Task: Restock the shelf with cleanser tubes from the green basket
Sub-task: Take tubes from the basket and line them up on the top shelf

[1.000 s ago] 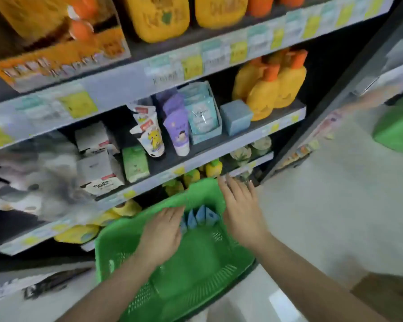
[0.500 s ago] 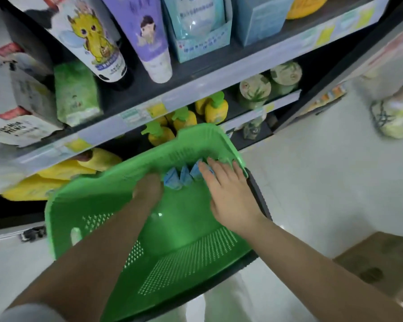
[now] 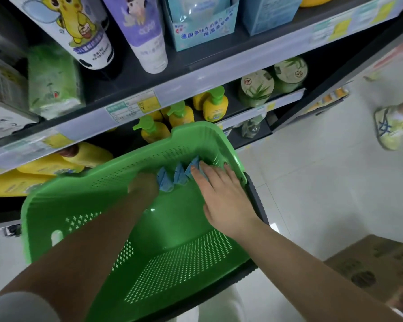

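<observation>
A green perforated basket (image 3: 79, 205) sits tilted below the shelf, and both my hands reach into it. Several blue cleanser tubes (image 3: 177, 175) stand bunched against its far wall. My left hand (image 3: 142, 185) is curled at the left side of the bunch, its fingers hidden and blurred, seemingly round a tube. My right hand (image 3: 221, 194) lies flat with straight fingers, its fingertips touching the rightmost tubes. On the shelf (image 3: 196, 56) above stand a purple tube (image 3: 144, 31) and a white tube with a yellow cartoon (image 3: 84, 31).
Yellow pump bottles with green caps (image 3: 179, 115) and aloe jars (image 3: 256, 89) fill the lower shelf behind the basket. Light blue boxes (image 3: 203, 22) stand on the shelf above. Another person's shoe (image 3: 390, 129) is on the floor at right, a cardboard box (image 3: 377, 268) lower right.
My view has dropped and moved closer to the basket. Both hands have gone deeper in, the left curling at the blue tubes and the right flattening against them.
</observation>
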The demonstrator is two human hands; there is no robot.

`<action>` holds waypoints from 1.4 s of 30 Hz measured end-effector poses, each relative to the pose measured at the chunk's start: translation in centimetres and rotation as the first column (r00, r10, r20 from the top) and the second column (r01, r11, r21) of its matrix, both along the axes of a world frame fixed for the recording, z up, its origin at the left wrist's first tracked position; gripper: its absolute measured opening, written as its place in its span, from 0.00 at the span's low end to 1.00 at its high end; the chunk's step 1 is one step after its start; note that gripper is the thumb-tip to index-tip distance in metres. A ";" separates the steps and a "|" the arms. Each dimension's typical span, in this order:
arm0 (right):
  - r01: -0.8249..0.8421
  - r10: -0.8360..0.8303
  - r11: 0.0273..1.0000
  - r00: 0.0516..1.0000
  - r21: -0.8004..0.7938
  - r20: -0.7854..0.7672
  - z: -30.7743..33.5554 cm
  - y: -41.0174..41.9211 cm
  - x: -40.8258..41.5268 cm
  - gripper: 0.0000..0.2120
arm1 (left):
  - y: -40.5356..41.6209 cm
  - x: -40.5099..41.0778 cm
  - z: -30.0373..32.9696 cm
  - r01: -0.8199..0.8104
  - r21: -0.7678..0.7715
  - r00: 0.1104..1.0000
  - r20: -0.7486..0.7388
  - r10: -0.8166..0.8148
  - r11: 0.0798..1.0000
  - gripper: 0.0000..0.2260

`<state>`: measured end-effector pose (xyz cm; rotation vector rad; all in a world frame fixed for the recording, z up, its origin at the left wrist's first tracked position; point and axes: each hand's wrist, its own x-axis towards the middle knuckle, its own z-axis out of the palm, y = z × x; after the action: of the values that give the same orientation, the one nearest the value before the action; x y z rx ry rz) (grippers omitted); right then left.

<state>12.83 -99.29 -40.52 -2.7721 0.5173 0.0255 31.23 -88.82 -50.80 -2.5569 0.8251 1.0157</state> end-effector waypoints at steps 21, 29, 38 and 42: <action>0.114 -0.073 0.875 0.992 0.470 -0.104 15.6 3.3 7.2 0.47 | 3.9 1.4 34.7 -0.559 -0.621 0.803 -0.571 0.172 0.550 0.06; 0.058 -0.214 0.802 0.957 0.595 0.196 25.0 4.4 10.5 0.26 | 4.5 2.3 45.9 -0.565 -0.794 0.820 -0.570 0.051 0.223 0.11; -0.167 -0.163 0.682 0.914 0.712 0.371 36.2 5.3 11.5 0.21 | 8.1 2.5 53.4 -0.062 -0.996 0.998 -0.063 -0.008 0.060 0.16; -0.285 -0.144 0.613 0.877 0.737 0.459 41.2 6.0 12.2 0.20 | 9.5 2.2 55.7 -0.002 -1.000 0.997 -0.002 0.077 0.007 0.18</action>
<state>25.05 -93.25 0.68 -1.7986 0.1704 -0.3327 33.43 -79.36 4.89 -3.6934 2.1061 0.1436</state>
